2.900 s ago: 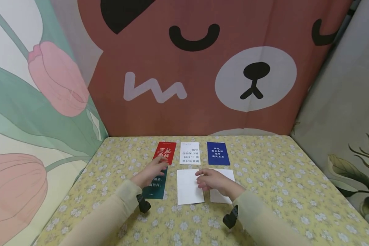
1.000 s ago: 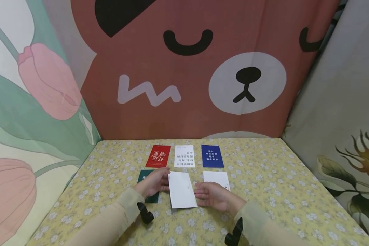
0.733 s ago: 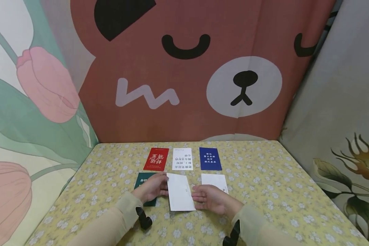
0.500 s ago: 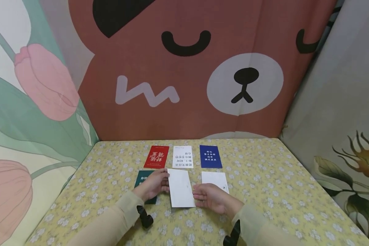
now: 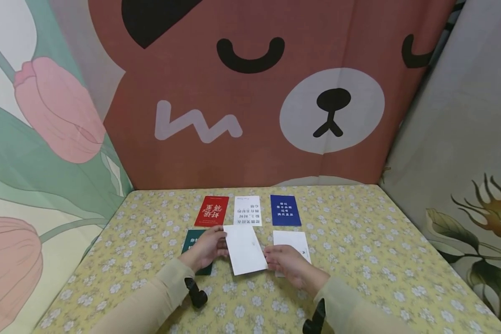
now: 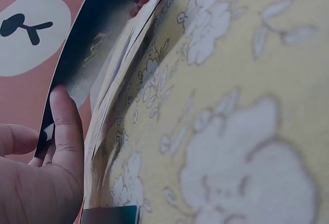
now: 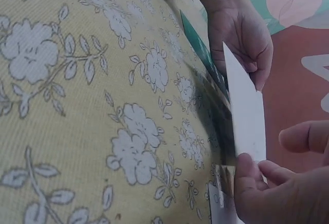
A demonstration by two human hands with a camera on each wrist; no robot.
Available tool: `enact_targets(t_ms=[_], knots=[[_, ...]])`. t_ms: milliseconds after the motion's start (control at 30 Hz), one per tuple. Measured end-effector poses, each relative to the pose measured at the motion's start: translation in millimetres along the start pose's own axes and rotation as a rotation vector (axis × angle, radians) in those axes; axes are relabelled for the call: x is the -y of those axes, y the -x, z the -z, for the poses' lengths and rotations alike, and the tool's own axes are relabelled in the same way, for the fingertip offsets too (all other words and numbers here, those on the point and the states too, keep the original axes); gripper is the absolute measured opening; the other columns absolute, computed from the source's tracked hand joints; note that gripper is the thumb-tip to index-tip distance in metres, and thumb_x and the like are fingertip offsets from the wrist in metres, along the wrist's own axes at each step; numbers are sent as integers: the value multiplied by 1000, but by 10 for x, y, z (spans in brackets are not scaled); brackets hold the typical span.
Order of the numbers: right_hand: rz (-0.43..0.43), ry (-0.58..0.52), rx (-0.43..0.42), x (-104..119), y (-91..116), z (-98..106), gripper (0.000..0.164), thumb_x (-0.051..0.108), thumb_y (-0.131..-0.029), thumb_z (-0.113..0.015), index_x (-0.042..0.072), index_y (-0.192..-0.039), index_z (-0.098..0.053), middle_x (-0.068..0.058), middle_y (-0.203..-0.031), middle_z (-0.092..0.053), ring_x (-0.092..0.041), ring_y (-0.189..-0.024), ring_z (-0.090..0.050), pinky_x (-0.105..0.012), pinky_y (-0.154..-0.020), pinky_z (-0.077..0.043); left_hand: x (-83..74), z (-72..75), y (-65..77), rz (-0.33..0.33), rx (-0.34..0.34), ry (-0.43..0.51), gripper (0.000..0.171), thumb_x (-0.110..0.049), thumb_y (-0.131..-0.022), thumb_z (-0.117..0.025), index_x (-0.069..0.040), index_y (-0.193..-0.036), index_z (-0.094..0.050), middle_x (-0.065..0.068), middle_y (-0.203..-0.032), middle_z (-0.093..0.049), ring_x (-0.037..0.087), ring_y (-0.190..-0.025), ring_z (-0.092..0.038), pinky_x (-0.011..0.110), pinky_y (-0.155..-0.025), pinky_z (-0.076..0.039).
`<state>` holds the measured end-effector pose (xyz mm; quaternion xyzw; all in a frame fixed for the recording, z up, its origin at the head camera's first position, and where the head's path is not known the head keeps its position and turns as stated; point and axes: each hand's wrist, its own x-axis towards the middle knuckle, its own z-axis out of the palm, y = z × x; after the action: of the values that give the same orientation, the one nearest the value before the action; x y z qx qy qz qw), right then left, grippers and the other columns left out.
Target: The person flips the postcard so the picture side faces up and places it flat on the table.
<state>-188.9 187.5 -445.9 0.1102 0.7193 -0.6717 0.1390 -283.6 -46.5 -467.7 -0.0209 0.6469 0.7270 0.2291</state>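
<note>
A card (image 5: 245, 250) is raised off the table with its white face up; its underside shows a dark print in the left wrist view. Its left edge is pinched between thumb and fingers of my left hand (image 5: 206, 249). My right hand (image 5: 294, 263) touches the right edge with its fingertips, the thumb standing apart from the card in the right wrist view. Partly behind my left hand lies a green card (image 5: 190, 239) with white writing. Another white card (image 5: 290, 238) lies flat beyond my right hand, partly covered by it.
A back row on the flowered tablecloth (image 5: 359, 260) holds a red card (image 5: 212, 211), a white card with black writing (image 5: 247, 209) and a blue card (image 5: 285, 211). A bear-printed cloth (image 5: 192, 162) stands behind the table, with patterned cloths at both sides.
The middle white card has been picked up from the table and moved left into the left hand. Lately it has risen and tilted slightly. The right hand has come to its right edge.
</note>
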Motion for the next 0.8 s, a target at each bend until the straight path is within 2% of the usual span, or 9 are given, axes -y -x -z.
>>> enact_targets(t_ms=[267, 500, 633, 800], knots=[[55, 70, 12, -53, -43, -5, 37, -3, -100, -59, -15, -134, -57, -21, -127, -65, -22, -104, -66, -39, -91, -56, -6, 17, 18, 8, -14, 16, 44, -9, -109, -44, 1, -151, -41, 16, -111, -68, 24, -87, -65, 34, -71, -56], [126, 123, 46, -43, -12, 4, 38, -3, -96, -59, -11, -133, -61, -16, -123, -62, -22, -97, -62, -37, -81, -55, -24, 30, 8, -25, -18, 45, 47, -6, -108, -44, -3, -154, -39, 14, -107, -68, 21, -80, -64, 32, -66, -54], [209, 199, 11, -23, 24, 4, 34, -2, -94, -61, -7, -127, -67, -16, -125, -64, -27, -102, -65, -42, -82, -57, -37, 35, 4, -21, -31, 59, 45, -5, -108, -44, -3, -153, -41, 14, -105, -68, 20, -77, -64, 32, -65, -55], [307, 258, -76, 11, 27, 3, 19, -1, -96, -64, -2, -113, -73, -11, -115, -68, -26, -102, -65, -45, -87, -57, -31, 65, -3, -24, -35, 63, 42, -6, -109, -42, -2, -151, -44, 14, -103, -69, 21, -80, -65, 34, -69, -56]])
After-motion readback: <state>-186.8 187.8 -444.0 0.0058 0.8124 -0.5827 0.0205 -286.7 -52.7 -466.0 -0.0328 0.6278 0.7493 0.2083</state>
